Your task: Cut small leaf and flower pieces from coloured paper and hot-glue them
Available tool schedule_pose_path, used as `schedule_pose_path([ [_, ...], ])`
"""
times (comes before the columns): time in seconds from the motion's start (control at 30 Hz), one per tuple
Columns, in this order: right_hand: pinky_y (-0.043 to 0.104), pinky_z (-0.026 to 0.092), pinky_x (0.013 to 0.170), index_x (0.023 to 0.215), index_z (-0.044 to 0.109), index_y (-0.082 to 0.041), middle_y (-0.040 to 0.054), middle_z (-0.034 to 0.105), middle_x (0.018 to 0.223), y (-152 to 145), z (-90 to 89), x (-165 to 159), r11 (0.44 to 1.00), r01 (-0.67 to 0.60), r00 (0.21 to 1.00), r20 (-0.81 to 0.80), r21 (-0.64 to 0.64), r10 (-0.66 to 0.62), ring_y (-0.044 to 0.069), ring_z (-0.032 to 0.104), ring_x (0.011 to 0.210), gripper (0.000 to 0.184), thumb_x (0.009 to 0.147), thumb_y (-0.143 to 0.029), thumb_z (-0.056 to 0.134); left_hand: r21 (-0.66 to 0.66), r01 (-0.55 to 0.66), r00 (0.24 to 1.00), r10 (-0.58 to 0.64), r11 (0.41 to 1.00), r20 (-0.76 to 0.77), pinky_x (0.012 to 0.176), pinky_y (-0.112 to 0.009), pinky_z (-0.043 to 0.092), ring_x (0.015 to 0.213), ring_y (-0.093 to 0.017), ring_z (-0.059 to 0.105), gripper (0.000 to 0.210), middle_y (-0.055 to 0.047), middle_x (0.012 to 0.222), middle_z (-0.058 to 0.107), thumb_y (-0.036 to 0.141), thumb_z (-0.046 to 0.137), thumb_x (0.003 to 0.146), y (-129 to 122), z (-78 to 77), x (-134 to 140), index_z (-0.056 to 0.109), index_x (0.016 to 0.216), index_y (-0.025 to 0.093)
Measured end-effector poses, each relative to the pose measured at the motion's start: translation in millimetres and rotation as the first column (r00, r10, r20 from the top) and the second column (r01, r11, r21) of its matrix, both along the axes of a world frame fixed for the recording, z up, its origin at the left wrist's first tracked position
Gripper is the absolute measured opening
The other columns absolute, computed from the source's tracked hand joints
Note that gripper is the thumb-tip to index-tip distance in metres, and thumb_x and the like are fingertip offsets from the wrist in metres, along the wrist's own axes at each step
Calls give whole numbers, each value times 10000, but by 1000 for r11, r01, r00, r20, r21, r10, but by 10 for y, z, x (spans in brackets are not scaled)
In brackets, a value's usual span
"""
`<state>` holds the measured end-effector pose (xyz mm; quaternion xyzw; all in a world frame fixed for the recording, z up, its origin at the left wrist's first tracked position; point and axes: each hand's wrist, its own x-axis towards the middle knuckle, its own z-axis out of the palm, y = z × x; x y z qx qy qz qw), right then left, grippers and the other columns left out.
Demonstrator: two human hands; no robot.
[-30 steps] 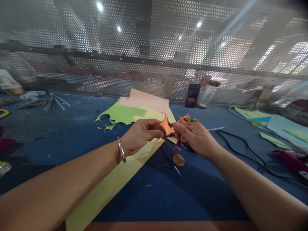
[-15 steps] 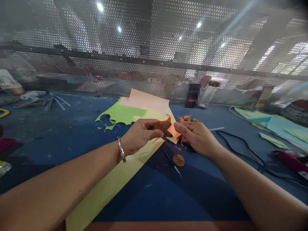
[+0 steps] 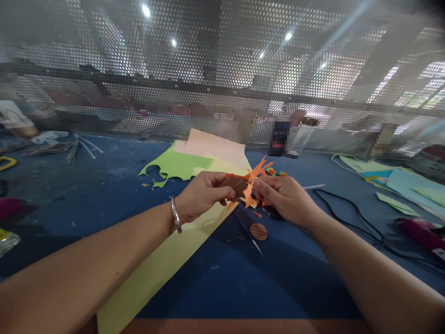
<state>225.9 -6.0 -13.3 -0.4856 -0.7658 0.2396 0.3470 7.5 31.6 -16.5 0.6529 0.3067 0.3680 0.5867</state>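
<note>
My left hand [image 3: 201, 195], with a bracelet at the wrist, pinches a round brown disc [image 3: 237, 187] between thumb and fingers. Orange paper [image 3: 249, 196] with jagged, torn edges runs along the disc's upper rim and hangs at its right side. My right hand [image 3: 287, 197] is closed, with thumb and forefinger pinching that orange paper. Below the hands, a second disc with wood grain [image 3: 258, 231] lies on the blue table beside a thin paintbrush [image 3: 248, 234]. Long pale yellow paper [image 3: 167, 264] passes under my left forearm.
Cut green paper [image 3: 174, 162] and a pink sheet [image 3: 215, 148] lie behind my hands. To the right are a black cord [image 3: 344, 220], blue paper [image 3: 413, 185] and a magenta tool [image 3: 422, 236]. A perforated metal screen [image 3: 222, 69] rises along the back.
The orange paper between my hands has turned and now sticks up in jagged points above the disc. More of the disc's face shows. Both hands stay almost in place.
</note>
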Motion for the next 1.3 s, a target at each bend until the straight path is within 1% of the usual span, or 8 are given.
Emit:
schedule_pose_path([
  [0.1, 266, 292, 515, 665, 517, -201, -36, 439, 571, -1, 16, -5, 1000, -16, 1000, 9, 12, 16, 108, 378, 513, 546, 990, -635, 455, 46, -7, 1000, 7, 999, 4, 612, -243, 411, 704, -135, 625, 274, -34, 826, 760, 113, 675, 697, -13, 20, 2, 793, 936, 177],
  [0.27, 272, 280, 528, 628, 435, -211, -40, 410, 579, 8, 18, -13, 999, -7, 1000, 9, 44, 7, 108, 340, 529, 542, 985, -617, 467, 40, -27, 999, 26, 999, 19, 641, -254, 424, 678, -122, 606, 291, -22, 818, 749, 111, 684, 683, -32, 38, 12, 778, 954, 162],
  [0.57, 274, 302, 567, 668, 502, -201, -27, 454, 624, 35, -5, 17, 998, -12, 998, 69, 62, 7, 123, 382, 579, 501, 1020, -554, 448, 27, -20, 1000, 19, 999, 25, 690, -265, 441, 700, -123, 583, 282, -11, 796, 735, 105, 665, 684, -5, 2, 10, 804, 916, 186],
  [0.67, 272, 305, 569, 678, 510, -201, -26, 460, 628, 34, -5, 20, 998, -13, 997, 80, 63, 8, 123, 384, 581, 502, 1015, -568, 452, 31, -24, 1000, 24, 999, 12, 668, -264, 425, 676, -124, 559, 258, -5, 737, 706, 121, 664, 684, -8, 10, 6, 804, 890, 186],
  [0.8, 277, 289, 553, 672, 506, -201, -25, 433, 611, 23, 2, 8, 998, 5, 995, 101, 56, -11, 125, 372, 567, 531, 1005, -608, 436, 33, -11, 1000, 12, 999, -11, 641, -256, 395, 673, -123, 540, 280, -8, 757, 706, 130, 656, 686, -9, 12, 2, 802, 918, 189],
  [0.93, 276, 304, 559, 661, 491, -205, -21, 432, 608, 20, 2, -3, 999, 24, 993, 112, 44, -29, 130, 387, 570, 543, 1008, -615, 413, -9, 3, 1000, -3, 1000, -19, 611, -242, 365, 657, -114, 525, 258, -4, 747, 703, 127, 656, 680, -4, 8, 6, 796, 888, 187],
  [1.07, 274, 309, 569, 673, 514, -202, -22, 435, 618, 26, -15, 6, 997, 13, 991, 134, 71, -22, 130, 400, 582, 525, 1014, -590, 422, -51, 21, 1000, -22, 998, -5, 623, -244, 378, 643, -109, 526, 250, -4, 736, 707, 117, 654, 677, 0, 17, 11, 797, 869, 188],
  [1.3, 285, 315, 580, 670, 513, -202, -6, 502, 637, 11, -5, -8, 997, 20, 992, 125, 68, -29, 142, 444, 605, 547, 998, -631, 425, -25, 52, 998, -53, 998, -30, 607, -241, 357, 646, -111, 522, 232, -3, 740, 705, 136, 650, 674, -2, 3, 7, 791, 851, 189],
])
